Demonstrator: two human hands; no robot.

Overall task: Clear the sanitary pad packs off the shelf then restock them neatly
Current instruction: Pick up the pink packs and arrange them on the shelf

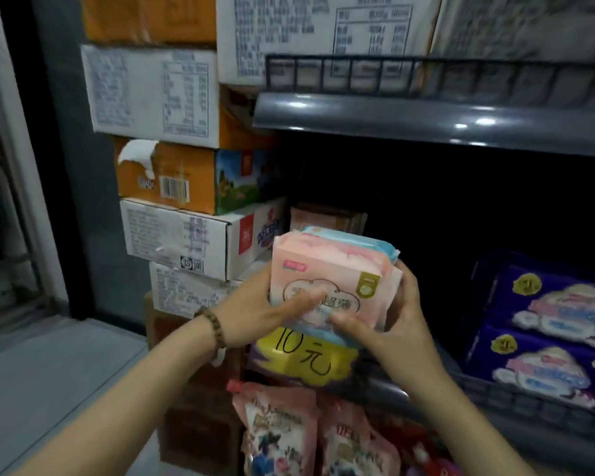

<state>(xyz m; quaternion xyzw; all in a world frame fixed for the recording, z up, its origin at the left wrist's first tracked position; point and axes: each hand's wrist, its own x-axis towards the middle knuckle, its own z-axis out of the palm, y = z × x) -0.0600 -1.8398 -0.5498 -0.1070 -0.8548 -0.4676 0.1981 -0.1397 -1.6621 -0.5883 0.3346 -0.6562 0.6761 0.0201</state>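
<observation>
I have the stack of pad packs (330,280) clamped between both hands. My left hand (255,310) grips its left edge, thumb across the pink front, and my right hand (402,317) curls round the right edge. The packs stand upright, faces toward me, at the left end of the shelf (495,393) (its dark bay lies straight behind them). Neither hand is nearer. The purple packs (547,324) sit well to the right.
</observation>
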